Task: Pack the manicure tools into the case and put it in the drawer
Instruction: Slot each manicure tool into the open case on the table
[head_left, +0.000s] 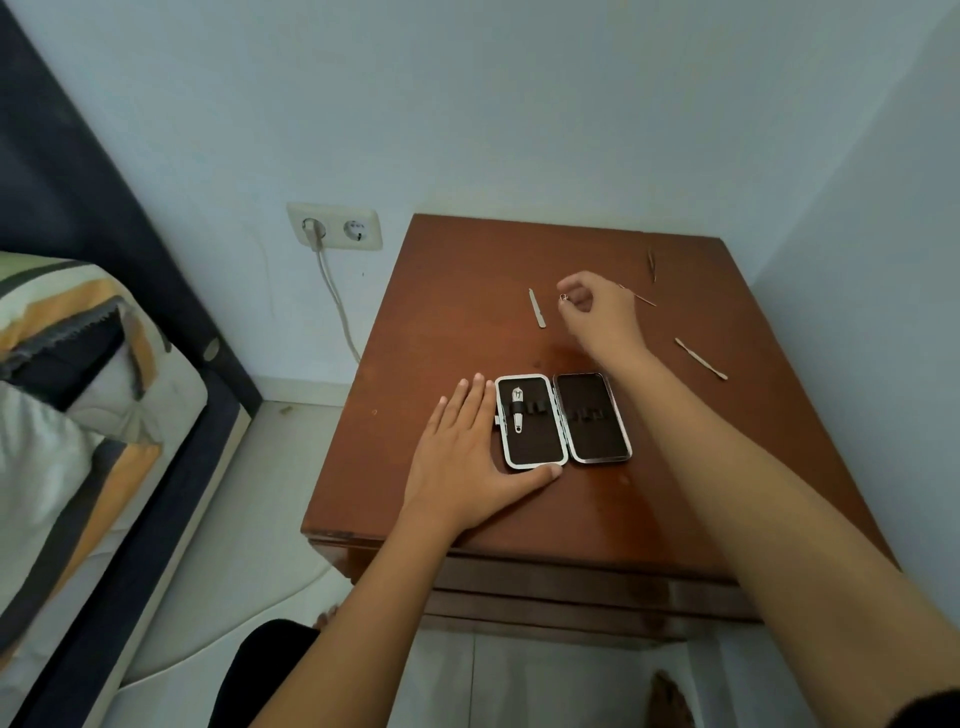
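A small manicure case (563, 418) lies open on the brown nightstand (467, 322), with a nail clipper (517, 410) strapped in its left half; the right half holds no tools. My left hand (467, 452) rests flat beside the case, thumb against its near edge. My right hand (597, 312) hovers farther back, fingers pinched on a small metal tool (564, 297) that is mostly hidden. A nail file (537, 308) lies left of that hand. A thin pick (643, 298), tweezers (651, 262) and a cuticle pusher (701, 358) lie to the right.
The nightstand's drawer front (545, 587) is shut below the top's near edge. A bed with a striped pillow (67, 395) stands at the left. A wall socket with a plugged cable (335, 227) is behind. Walls close in at the back and right.
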